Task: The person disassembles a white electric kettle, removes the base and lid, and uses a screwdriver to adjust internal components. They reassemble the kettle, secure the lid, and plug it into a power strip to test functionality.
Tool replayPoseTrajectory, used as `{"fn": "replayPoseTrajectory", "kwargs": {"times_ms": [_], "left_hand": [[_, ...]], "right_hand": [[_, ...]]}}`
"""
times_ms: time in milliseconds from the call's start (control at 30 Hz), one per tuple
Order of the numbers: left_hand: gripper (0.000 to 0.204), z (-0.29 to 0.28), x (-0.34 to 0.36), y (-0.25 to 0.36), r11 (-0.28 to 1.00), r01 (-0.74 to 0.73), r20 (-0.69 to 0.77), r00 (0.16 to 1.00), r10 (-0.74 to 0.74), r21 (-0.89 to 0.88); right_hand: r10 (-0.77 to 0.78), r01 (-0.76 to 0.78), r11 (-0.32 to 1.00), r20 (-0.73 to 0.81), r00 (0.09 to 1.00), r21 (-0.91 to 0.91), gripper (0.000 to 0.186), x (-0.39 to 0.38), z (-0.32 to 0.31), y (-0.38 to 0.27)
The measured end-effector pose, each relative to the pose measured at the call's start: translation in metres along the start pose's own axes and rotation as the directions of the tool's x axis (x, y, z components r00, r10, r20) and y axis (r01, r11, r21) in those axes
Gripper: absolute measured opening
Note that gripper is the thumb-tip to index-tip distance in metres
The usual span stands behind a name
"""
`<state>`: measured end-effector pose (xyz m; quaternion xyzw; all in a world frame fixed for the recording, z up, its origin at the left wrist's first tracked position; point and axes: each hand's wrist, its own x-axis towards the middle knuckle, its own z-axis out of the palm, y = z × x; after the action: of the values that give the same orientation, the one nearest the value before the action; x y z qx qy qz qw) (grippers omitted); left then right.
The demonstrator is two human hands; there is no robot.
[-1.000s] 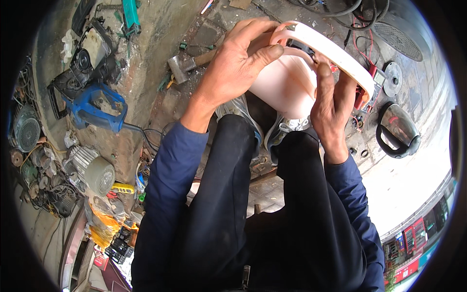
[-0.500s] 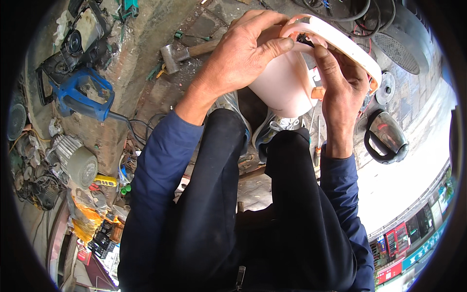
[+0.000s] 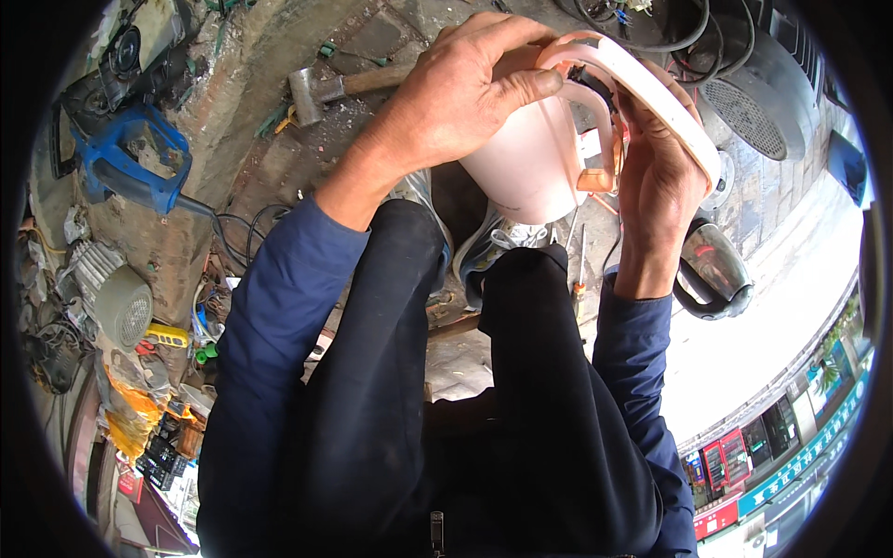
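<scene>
Above my shoes I hold a pale pink kettle (image 3: 530,167), tilted, with its loop handle (image 3: 605,130) on the right side. My left hand (image 3: 474,93) is closed on the kettle's upper part, thumb along the rim. My right hand (image 3: 662,186) grips a round pale pink rimmed part (image 3: 662,88) at the kettle's top end, which stands tilted away from the body. Dark and orange bits show in the gap between them. Whether the two parts are still joined, I cannot tell. The right fingers are partly hidden behind the rimmed part.
A hammer (image 3: 321,93) lies beyond my left forearm. A screwdriver (image 3: 579,279) is by my right shoe. On the right rests a dark-handled glass kettle (image 3: 714,270). To the left are a blue tool housing (image 3: 139,172) with a cord, a grey motor (image 3: 116,298) and assorted scrap.
My right thumb has drawn back from the gap, and the right hand now sits farther behind the rimmed part. The whole view has shifted slightly; my left hand keeps its grip on the kettle.
</scene>
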<state>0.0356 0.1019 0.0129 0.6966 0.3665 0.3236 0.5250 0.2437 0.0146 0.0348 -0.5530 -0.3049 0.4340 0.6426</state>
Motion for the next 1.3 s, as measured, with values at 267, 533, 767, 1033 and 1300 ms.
{"fn": "replayPoseTrajectory", "kwargs": {"times_ms": [267, 533, 767, 1033, 1300], "left_hand": [[0.041, -0.003, 0.002, 0.002, 0.993, 0.082, 0.107, 0.992, -0.073, -0.080], [0.046, 0.001, -0.003, -0.003, 1.000, 0.008, -0.003, 1.000, -0.008, 0.030], [0.045, 0.003, -0.001, -0.005, 1.000, -0.004, -0.010, 1.000, 0.004, 0.000], [0.048, -0.003, -0.002, -0.001, 0.998, 0.049, 0.089, 0.995, -0.053, 0.047], [0.049, -0.002, -0.001, -0.001, 0.997, 0.067, 0.097, 0.993, -0.071, 0.047]], "right_hand": [[-0.001, 0.015, 0.996, 0.161, 0.987, -0.083, 0.030, 0.016, -0.020, 0.000], [0.147, -0.126, 0.980, 0.132, 0.980, -0.156, 0.028, 0.010, -0.003, -0.013], [0.090, -0.060, 0.973, 0.125, 0.988, -0.222, 0.036, 0.009, 0.008, -0.017], [0.055, -0.010, 0.964, 0.163, 0.985, -0.266, 0.032, 0.012, 0.002, -0.013], [0.043, 0.001, 0.969, 0.173, 0.984, -0.247, 0.030, 0.009, 0.003, -0.011]]}}
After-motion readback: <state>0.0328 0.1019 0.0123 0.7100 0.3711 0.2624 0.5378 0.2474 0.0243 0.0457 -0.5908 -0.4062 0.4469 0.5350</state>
